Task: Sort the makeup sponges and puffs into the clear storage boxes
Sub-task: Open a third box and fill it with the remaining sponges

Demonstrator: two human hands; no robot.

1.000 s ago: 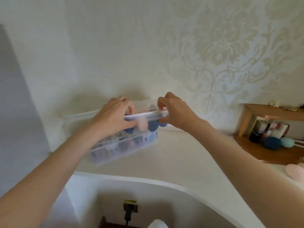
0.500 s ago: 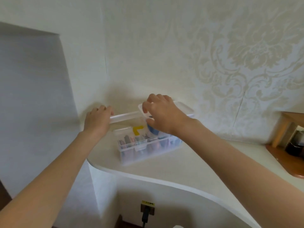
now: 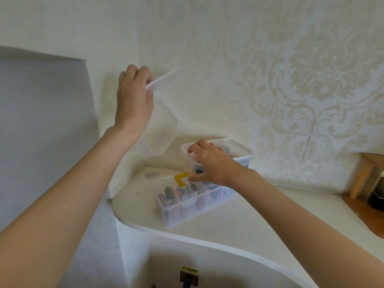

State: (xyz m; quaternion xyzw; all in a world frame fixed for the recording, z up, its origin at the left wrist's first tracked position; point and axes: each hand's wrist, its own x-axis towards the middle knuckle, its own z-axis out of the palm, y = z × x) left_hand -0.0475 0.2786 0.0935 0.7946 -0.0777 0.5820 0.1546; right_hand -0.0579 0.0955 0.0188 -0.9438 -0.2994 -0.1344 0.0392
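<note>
A clear storage box with a front latch sits on the white counter, packed with coloured sponges and puffs. A yellow handle sticks up from it. A smaller clear box rests on top at the back right, holding dark blue and pink puffs. My right hand grips this upper box at its left end, fingers over the rim and thumb near the yellow handle. My left hand is raised near the wall, holding a clear lid tilted up on edge.
The counter has a curved front edge and ends in a corner against patterned wallpaper. A wooden shelf with a dark jar stands at the far right. A wall outlet with a plug sits below the counter.
My left hand has lifted the clear lid from box height up toward the wall. My right hand has stayed on the upper box and slid toward its left end.
</note>
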